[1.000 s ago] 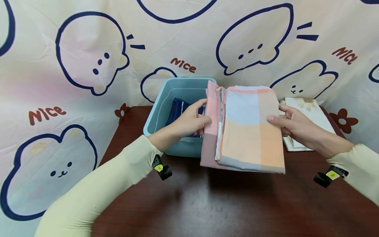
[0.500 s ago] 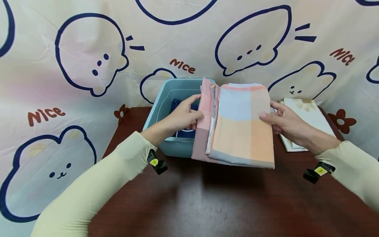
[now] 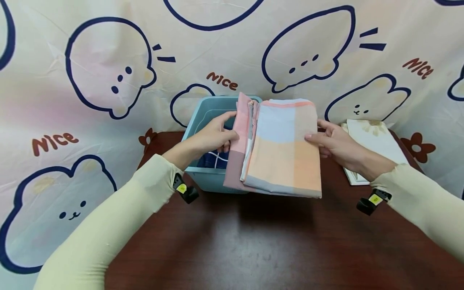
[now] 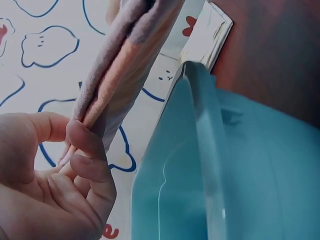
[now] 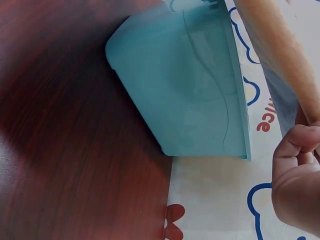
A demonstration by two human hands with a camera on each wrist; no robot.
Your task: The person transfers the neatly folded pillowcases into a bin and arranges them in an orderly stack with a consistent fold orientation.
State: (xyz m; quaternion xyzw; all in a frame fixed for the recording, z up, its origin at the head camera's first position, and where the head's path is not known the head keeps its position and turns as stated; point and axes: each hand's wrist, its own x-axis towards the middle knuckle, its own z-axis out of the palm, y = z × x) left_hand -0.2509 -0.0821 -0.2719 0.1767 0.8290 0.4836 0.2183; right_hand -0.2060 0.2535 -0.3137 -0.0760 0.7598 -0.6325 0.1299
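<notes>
A folded checked cloth [image 3: 279,149] in pink, pale blue, orange and grey hangs in the air between both hands, partly over the blue plastic bin [image 3: 206,177]. My left hand [image 3: 212,135] pinches its pink left edge between thumb and fingers. On the opposite edge my right hand [image 3: 338,143] grips with the thumb on the front face and the fingers behind. Seen from the left wrist, the cloth's folded layers [image 4: 120,65] rise above the bin's rim [image 4: 200,100]. Dark blue fabric [image 3: 208,160] with white lines lies inside the bin, mostly hidden by the left hand and cloth.
A folded white cloth [image 3: 377,137] with a floral print lies at the back right of the dark brown table [image 3: 246,241]. Behind the table hangs a pale curtain [image 3: 232,48] with cartoon drawings. Each wrist wears a black camera [image 3: 186,191] on a strap.
Both hands have carried the checked cloth to the left and slightly upward, so it now covers more of the bin. The bin and the white cloth have stayed put.
</notes>
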